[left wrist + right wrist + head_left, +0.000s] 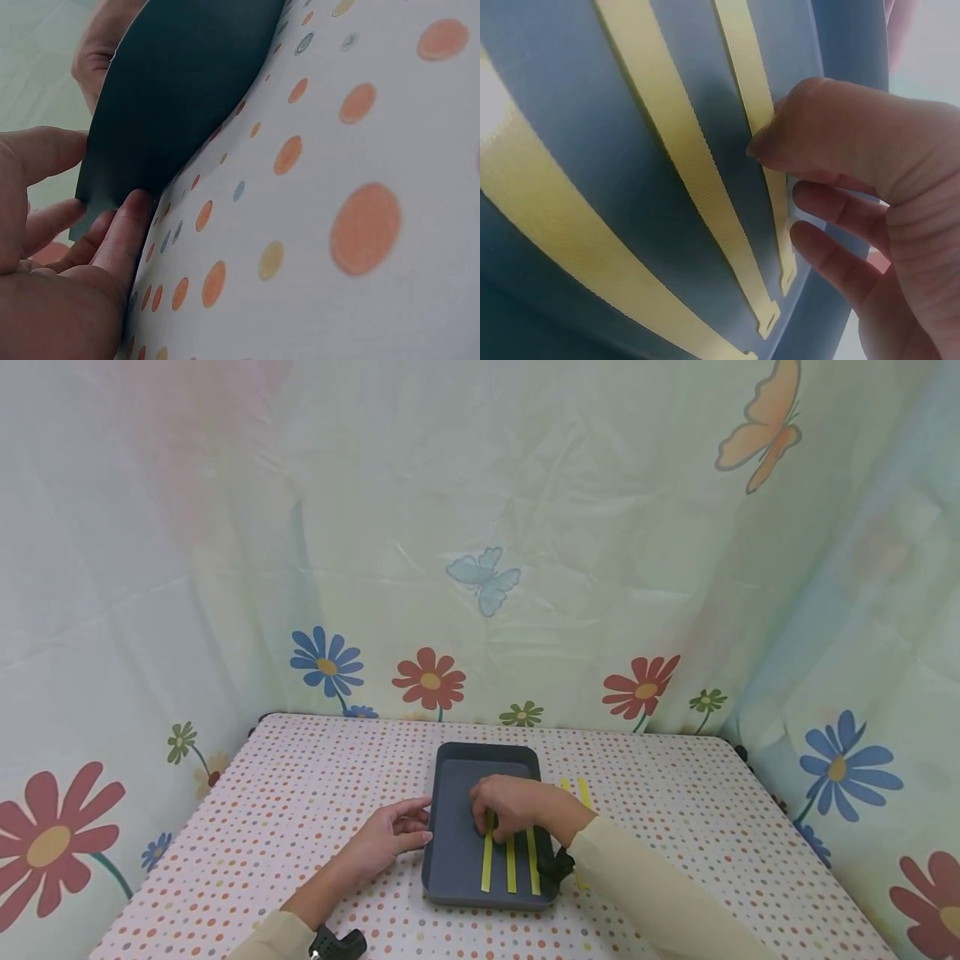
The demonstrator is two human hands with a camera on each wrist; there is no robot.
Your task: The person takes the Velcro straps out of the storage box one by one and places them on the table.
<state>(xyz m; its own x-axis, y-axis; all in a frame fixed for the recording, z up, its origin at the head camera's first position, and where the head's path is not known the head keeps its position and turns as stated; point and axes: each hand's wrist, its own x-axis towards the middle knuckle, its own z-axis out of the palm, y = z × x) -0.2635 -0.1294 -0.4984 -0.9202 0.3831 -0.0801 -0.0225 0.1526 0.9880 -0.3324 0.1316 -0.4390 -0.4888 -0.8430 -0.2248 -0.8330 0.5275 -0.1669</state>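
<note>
Your right hand (513, 806) is down inside the dark gray tray (456, 852), with its fingers (817, 124) bent over the left strip (486, 864). That yellow strip lies flat in the tray, and one finger or the thumb crosses over it while two fingertips come near its other side. There are gaps between some of those fingers, but you cannot tell if they pinch the strip or just touch it. The middle strip (512, 867) is just beside it, and the right strip (534, 860) is next in the row, farther from your fingertips. All three lie side by side the long way, apart from each other, each with a little narrow tab at one end. Your left hand (390, 839) is outside the tray, with its fingers a bit bent and spread apart, and some of their tips touch the tray's left wall. The tray sits on a white counter (337, 760) with lots of colored spots. More yellow strips (584, 792) lie on the counter to the right of the tray, partly hidden by your right arm. You have long cream sleeves (637, 877) and a black thing (558, 865) on your right wrist. Behind the counter hangs a pale curtain (360, 560) with flowers and butterflies.
</note>
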